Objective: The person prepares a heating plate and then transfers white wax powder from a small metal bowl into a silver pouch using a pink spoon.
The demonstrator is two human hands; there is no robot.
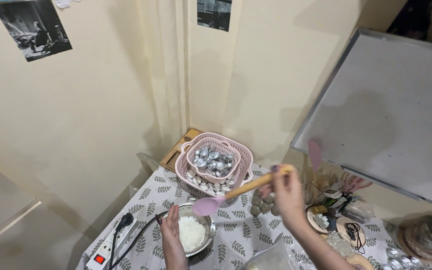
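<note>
Table cloth: white w/ repeating grey-green leaf-sprig print; metal pan silver, holding white granular contents; spoon has pale pink bowl & tan wooden handle. Nested baskets pale pink w/ slotted lattice sides, filled w/ shiny silver cups; wooden box behind is light brown; power strip white w/ red lit switch, plug & cable black. Wall cream-yellow w/ black-&-white prints; board at right dull grey w/ silver frame; fingernails on left hand look dark.
</note>
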